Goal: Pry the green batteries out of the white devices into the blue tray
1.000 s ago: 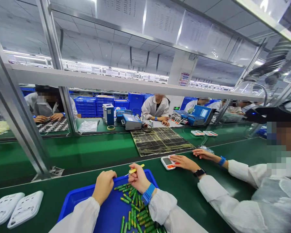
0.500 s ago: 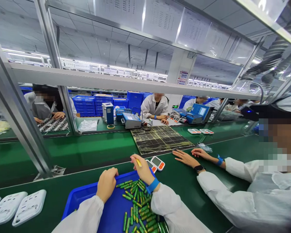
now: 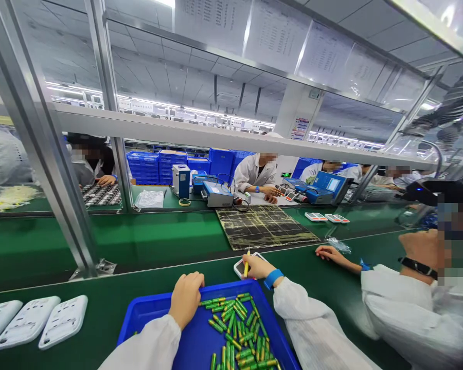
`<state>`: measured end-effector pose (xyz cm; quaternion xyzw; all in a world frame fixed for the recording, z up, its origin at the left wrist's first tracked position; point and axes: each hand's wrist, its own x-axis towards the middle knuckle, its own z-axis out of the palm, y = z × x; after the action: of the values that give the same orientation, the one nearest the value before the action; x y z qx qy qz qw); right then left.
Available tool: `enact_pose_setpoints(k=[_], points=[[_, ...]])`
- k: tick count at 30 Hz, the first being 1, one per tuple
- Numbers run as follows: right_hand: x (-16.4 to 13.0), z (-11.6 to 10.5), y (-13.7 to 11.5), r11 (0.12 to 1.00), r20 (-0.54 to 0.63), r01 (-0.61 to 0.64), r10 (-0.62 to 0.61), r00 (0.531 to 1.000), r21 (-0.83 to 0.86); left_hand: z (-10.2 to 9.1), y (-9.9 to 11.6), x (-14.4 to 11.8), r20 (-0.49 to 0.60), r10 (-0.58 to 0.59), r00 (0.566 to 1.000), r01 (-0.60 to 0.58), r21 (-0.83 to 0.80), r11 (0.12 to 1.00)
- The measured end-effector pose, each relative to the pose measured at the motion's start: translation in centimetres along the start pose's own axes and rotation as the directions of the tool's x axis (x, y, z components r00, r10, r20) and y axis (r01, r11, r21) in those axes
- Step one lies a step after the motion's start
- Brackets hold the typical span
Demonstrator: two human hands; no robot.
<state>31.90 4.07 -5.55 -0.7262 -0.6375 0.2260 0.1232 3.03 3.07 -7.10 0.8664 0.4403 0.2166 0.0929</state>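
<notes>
My left hand (image 3: pixel 187 299) is closed, its fingers curled at the far rim of a blue tray (image 3: pixel 139 308). Many green batteries (image 3: pixel 231 321) with gold-coloured ends lie loose in that tray, mostly in its right half. Beyond the tray's far right corner, my right hand (image 3: pixel 257 267) grips a slim yellow pen-like tool (image 3: pixel 247 264), its thin tip pointing up. Under and behind that hand sits a white device with a grey screen (image 3: pixel 239 267), partly covered by my fingers. Whether the tool touches the device I cannot tell.
Several white plastic housings (image 3: pixel 64 321) lie at the left. A dark mat with yellowish lines (image 3: pixel 266 226) spans the middle. At the right, a co-worker's arm (image 3: pixel 339 257) rests on the green bench. A metal post (image 3: pixel 57 154) rises at the left.
My right hand has moved off the tray's far edge to the white devices, the yellow tool now upright. My view has shifted. The co-worker has raised one hand toward the head.
</notes>
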Motion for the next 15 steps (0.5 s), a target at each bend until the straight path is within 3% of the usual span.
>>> enact_pose_setpoints(k=[8, 15], points=[[0.9, 1.1, -3.9, 0.994, -0.019, -0.004, 0.002, 1.000, -0.106, 0.1, -0.2, -0.1, 0.020, 0.021, 1.000, -0.022, 0.033, 0.999], [2.7, 4.4, -10.0, 0.999, -0.002, -0.012, 0.012, 1.000, 0.039, 0.4, -0.8, 0.2, 0.053, 0.039, 0.998, -0.043, 0.062, 0.997]])
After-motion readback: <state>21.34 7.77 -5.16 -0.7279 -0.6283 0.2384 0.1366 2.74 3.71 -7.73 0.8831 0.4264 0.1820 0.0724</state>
